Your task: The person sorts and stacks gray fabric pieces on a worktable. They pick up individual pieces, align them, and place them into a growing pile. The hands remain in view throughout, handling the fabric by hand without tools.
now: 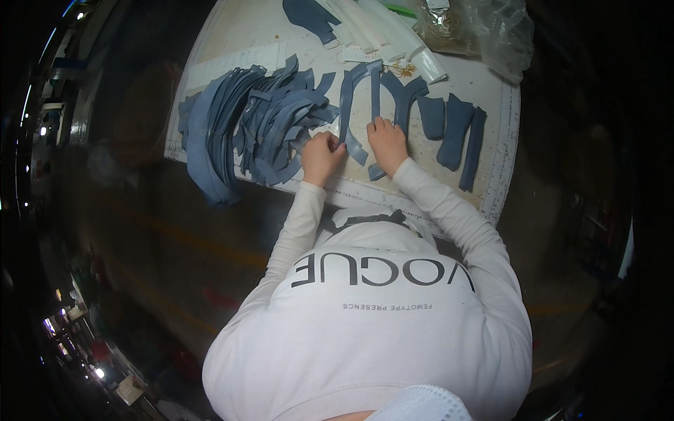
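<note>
Curved blue fabric strips lie before me on the white work table (484, 84). My left hand (321, 158) is closed, its thumb and fingertips pinched at the lower end of a long blue fabric strip (345, 105). A short slanted piece (357, 149) lies just right of those fingers. My right hand (387, 146) has its fingers curled down on the lower end of a narrow straight fabric strip (375, 91). Beside it runs a curved strip (403, 105), partly hidden by the hand. A small fabric end (376, 172) shows below my right hand.
Large bundles of blue fabric strips (217, 133) hang over the table's near left edge. To the right lie several cut blue pieces (456, 133). White paper strips (386, 35), a clear plastic bag (502, 42) and another blue piece (309, 17) occupy the far side.
</note>
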Available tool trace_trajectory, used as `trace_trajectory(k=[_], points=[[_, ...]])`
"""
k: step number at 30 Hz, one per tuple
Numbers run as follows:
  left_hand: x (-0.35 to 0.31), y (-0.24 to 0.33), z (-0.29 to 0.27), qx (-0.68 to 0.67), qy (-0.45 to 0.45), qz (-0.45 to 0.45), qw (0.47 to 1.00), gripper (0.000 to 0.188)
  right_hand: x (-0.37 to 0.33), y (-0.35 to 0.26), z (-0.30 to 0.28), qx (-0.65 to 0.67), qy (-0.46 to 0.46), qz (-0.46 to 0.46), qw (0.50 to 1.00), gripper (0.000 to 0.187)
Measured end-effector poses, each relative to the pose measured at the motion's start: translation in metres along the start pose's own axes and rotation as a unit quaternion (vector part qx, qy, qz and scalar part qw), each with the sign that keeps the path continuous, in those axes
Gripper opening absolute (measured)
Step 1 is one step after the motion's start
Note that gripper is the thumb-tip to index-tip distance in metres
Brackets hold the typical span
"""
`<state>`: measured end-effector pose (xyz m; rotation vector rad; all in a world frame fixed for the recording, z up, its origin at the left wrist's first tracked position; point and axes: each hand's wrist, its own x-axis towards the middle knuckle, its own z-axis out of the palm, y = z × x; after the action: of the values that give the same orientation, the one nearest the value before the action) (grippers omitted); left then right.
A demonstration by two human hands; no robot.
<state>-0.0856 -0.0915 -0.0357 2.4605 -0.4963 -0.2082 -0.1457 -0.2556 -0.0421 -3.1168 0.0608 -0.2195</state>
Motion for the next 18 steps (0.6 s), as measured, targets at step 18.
trace_trajectory(k=[18], points=[[0.003,0.029,-0.010,-0.420,-0.184,-0.048,0.887,0.034,0.070,0.041,-0.027,0.612,0.012,0.123,0.781,0.026]])
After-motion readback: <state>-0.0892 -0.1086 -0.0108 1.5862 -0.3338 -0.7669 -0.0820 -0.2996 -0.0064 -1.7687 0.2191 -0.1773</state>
